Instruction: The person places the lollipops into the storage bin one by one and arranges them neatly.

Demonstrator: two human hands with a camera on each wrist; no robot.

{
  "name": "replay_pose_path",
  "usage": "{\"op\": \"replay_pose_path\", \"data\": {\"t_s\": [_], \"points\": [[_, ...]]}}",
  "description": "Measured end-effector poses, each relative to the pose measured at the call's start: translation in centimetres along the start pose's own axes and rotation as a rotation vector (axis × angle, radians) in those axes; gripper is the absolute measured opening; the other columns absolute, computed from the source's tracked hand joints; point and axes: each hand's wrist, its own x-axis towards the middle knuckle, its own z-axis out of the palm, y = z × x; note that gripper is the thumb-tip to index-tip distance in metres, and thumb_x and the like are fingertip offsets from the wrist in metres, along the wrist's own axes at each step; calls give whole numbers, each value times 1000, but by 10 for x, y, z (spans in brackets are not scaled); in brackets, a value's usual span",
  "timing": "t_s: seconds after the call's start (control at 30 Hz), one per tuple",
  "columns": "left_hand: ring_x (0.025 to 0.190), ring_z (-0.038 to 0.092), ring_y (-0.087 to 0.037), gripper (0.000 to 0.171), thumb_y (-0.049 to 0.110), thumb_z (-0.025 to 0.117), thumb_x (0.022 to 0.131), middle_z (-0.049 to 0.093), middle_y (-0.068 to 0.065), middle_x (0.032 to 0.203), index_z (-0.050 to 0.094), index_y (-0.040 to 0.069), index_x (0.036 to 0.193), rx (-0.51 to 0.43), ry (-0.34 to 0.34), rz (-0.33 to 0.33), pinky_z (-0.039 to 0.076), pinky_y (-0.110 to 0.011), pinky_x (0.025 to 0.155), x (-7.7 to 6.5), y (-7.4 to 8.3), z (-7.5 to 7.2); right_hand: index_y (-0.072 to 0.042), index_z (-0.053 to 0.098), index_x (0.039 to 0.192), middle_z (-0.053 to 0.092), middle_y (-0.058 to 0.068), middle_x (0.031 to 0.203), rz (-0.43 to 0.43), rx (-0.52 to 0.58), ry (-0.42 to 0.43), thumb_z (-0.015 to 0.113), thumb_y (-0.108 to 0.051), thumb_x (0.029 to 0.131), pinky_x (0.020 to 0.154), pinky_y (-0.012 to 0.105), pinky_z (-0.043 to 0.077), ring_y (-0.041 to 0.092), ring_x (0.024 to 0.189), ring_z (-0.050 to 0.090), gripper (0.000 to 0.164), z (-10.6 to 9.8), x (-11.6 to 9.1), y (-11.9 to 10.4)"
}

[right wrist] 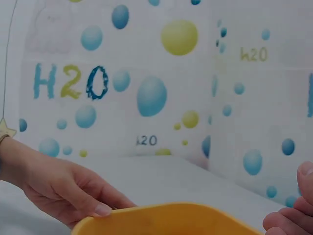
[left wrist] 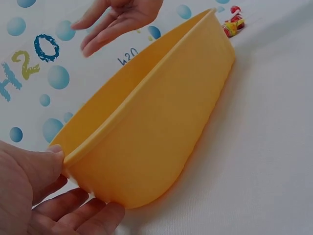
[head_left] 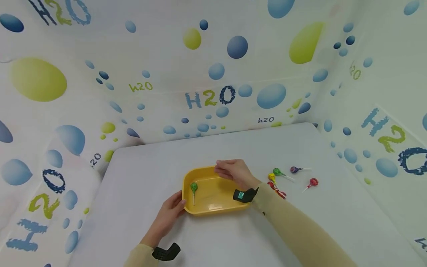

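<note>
A yellow plastic tray (head_left: 213,213) with raised sides stands on the table in front of me. My left hand (head_left: 171,210) grips its left end, thumb on the rim and fingers against the outer wall, as the left wrist view (left wrist: 54,196) shows closely. Inside the tray, near that end, lies a green lollipop (head_left: 194,186) with its stick pointing toward me. Over the tray's far right part hovers my right hand (head_left: 235,172), fingers loosely extended and nothing seen in them. In the left wrist view the right hand (left wrist: 124,19) appears above the far rim.
Right of the tray lie several lollipops: a green one (head_left: 277,172), a yellow one (head_left: 272,178), a purple one (head_left: 294,170) and a red one (head_left: 313,182). A red wrapped candy (head_left: 277,190) sits nearest the right sleeve. A patterned curtain (head_left: 217,74) surrounds the white table (head_left: 150,167).
</note>
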Motion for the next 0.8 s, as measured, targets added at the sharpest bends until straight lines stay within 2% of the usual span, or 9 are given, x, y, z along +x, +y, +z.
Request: {"op": "replay_pose_path", "data": {"t_s": [0.13,0.3,0.5,0.67,0.8], "points": [[140,52,-37,57,15,49,108,38,-24,161,29,1,159,31,-5,-34,55,-39,105,2,1,3,5,65,130,77,8,103,-12,38,79,67,-19,100,84,25,63,13,91,77,39,-37,-7,-9],[144,45,-41,58,12,46,109,31,-29,163,23,-4,160,35,-19,-57,54,-38,106,6,6,5,3,59,138,75,5,104,-11,88,179,67,-21,100,85,23,62,10,90,76,46,-92,-16,-18],[147,40,-42,60,12,46,109,27,-29,164,19,-4,161,47,-45,-106,54,-37,106,14,6,4,0,52,147,73,0,103,1,136,284,65,-27,100,88,19,60,8,93,74,55,-160,-33,-15],[148,39,-42,61,13,45,110,25,-29,165,16,-3,161,54,-60,-128,54,-35,105,14,6,2,1,43,152,74,-4,100,-19,145,307,63,-28,102,89,17,59,6,94,73,61,-203,-55,-10],[149,37,-41,62,14,44,110,23,-29,166,14,-3,162,49,-77,-138,53,-33,105,16,8,3,1,42,152,76,-4,98,-24,184,331,65,-28,101,88,16,59,5,92,74,63,-230,-72,-8]]}}
